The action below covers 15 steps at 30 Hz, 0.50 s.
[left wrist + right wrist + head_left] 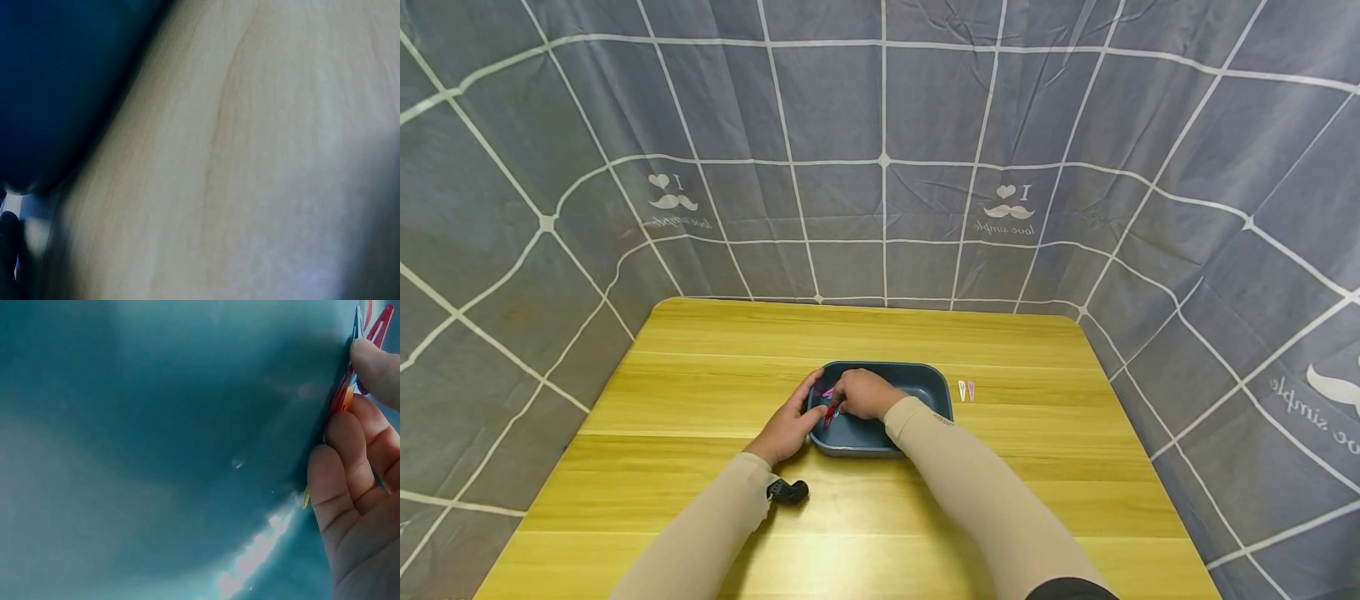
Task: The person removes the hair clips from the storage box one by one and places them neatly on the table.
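A dark blue tray (925,379) stands on the table with several small hair clips near its left end. My right hand (867,394) reaches into it, thumb and fingers pinching at the clips. In the right wrist view a red hair clip (380,326) sticks up beyond the thumb, and a yellow clip's tip (305,499) shows below the fingers. A red clip (829,417) lies by the left thumb. My left hand (786,429) rests along the tray's left rim, fingers extended and thumb reaching over the edge.
Two hair clips, one white (962,391) and one pink (972,391), lie side by side on the wooden table (1000,350), right of the tray. A grey checked curtain (940,108) hangs behind the table and along its sides.
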Tool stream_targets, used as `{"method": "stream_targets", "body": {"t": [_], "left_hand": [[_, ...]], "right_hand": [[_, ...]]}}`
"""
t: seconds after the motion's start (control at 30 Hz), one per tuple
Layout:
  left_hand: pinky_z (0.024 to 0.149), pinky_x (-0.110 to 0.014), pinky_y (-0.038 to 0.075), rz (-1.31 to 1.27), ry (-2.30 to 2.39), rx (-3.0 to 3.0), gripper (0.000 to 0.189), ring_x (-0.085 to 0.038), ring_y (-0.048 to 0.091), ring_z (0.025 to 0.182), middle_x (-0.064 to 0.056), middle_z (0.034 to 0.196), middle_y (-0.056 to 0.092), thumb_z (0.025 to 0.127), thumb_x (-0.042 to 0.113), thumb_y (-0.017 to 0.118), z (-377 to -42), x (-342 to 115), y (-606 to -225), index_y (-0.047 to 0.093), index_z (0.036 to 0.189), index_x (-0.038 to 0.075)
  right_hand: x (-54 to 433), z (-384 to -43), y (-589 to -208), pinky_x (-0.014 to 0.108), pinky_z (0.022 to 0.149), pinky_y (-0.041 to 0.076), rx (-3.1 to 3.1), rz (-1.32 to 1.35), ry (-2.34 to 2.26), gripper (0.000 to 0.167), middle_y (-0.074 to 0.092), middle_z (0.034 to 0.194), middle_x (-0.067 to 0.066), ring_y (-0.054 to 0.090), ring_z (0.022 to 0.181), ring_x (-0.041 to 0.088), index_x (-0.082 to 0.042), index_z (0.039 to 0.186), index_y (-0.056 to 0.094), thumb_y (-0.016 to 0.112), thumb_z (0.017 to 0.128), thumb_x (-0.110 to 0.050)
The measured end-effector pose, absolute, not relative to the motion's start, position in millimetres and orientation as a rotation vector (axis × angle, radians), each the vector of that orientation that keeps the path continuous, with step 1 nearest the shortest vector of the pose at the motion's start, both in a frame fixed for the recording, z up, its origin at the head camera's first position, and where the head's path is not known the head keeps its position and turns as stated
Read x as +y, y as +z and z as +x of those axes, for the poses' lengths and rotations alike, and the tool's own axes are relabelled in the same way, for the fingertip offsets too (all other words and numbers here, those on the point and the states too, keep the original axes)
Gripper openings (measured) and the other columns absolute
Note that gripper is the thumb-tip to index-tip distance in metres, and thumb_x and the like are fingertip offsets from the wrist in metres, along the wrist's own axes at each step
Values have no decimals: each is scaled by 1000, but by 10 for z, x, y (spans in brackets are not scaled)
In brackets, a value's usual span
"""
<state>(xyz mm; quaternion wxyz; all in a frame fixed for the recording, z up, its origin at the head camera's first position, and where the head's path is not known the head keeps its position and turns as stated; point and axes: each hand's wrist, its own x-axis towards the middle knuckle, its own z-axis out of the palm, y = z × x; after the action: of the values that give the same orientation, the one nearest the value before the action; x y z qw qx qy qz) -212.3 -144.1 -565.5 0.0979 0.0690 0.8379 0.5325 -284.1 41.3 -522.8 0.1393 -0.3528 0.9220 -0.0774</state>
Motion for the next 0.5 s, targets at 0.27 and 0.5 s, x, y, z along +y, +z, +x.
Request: {"method": "stream_targets", "body": {"t": [0.27,0.5], "left_hand": [[128,-64,23,196,1573,2471,68,-39,22,162,-10,177,18,109,27,52,-2114,-1442,-5651,19,167,43],[128,-64,23,196,1575,2471,68,-39,22,162,-10,177,18,109,27,52,-2121,-1444,-5662,20,167,43]], "right_hand": [[419,-2836,-5199,27,94,57,2663,-1003,-263,11,77,105,-5,69,98,10,-19,105,84,76,97,-16],[421,-2839,-5209,27,90,57,2671,-1002,-283,8,76,100,-6,65,89,7,-18,99,83,76,97,-16]]}}
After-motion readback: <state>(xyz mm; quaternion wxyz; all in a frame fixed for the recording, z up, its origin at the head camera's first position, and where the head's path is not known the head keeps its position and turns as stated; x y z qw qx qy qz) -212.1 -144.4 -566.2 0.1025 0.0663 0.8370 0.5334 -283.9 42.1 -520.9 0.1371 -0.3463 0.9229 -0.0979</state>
